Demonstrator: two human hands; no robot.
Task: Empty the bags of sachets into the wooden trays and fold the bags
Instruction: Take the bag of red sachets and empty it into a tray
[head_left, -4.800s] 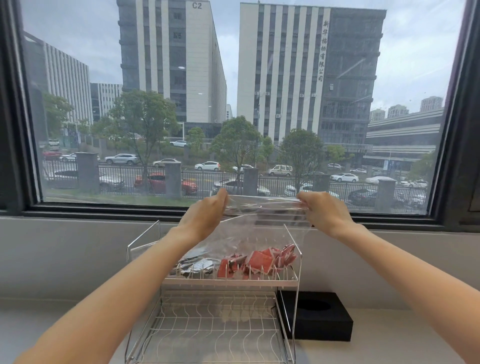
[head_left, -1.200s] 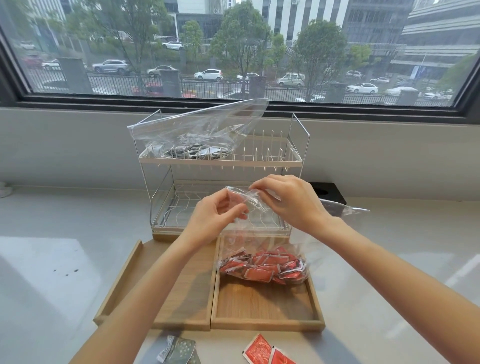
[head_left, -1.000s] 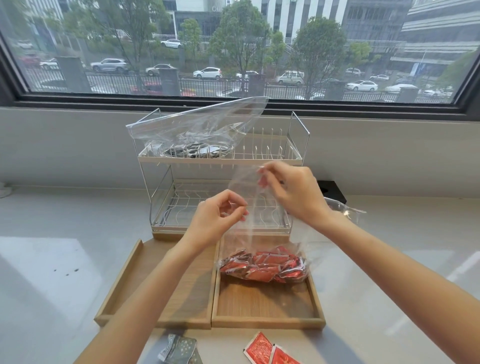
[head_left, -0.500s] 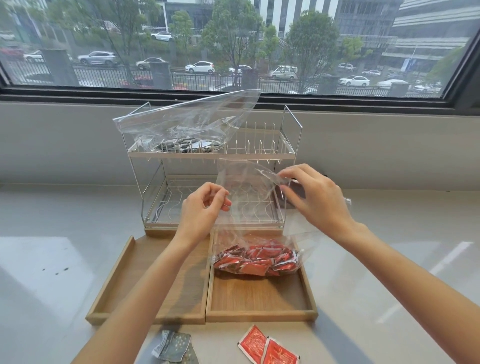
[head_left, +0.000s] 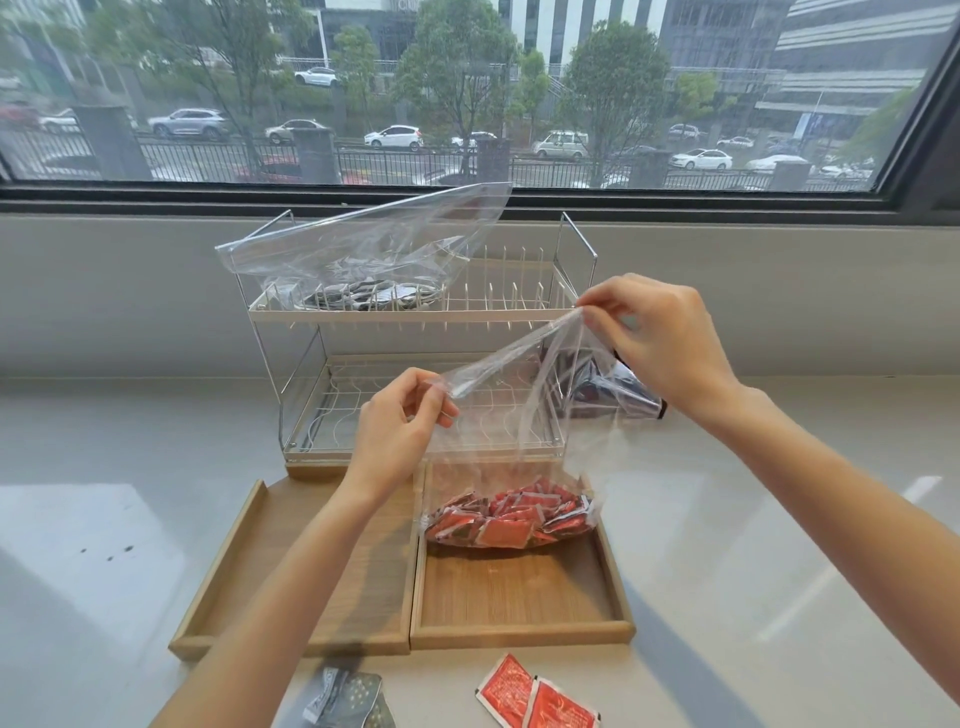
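Observation:
A clear plastic bag (head_left: 511, 415) stands in the right wooden tray (head_left: 519, 597), its bottom filled with red sachets (head_left: 511, 519). My left hand (head_left: 400, 421) pinches the bag's top edge on the left. My right hand (head_left: 660, 343) pinches the same edge higher up on the right, stretching the mouth. The left wooden tray (head_left: 249, 551) holds no sachets that I can see. A second clear bag (head_left: 363, 249) with dark silver sachets (head_left: 374, 297) lies on the top shelf of the wire rack (head_left: 519, 312).
Two loose red sachets (head_left: 535, 699) and dark silver sachets (head_left: 348, 701) lie on the counter in front of the trays. A black box (head_left: 613, 395) sits behind the bag, right of the rack. A window ledge runs along the back.
My right hand has lifted its side of the bag's top edge up and to the right, and the left hand has slid left, pulling the mouth wider. The sachets stay in the bag's bottom.

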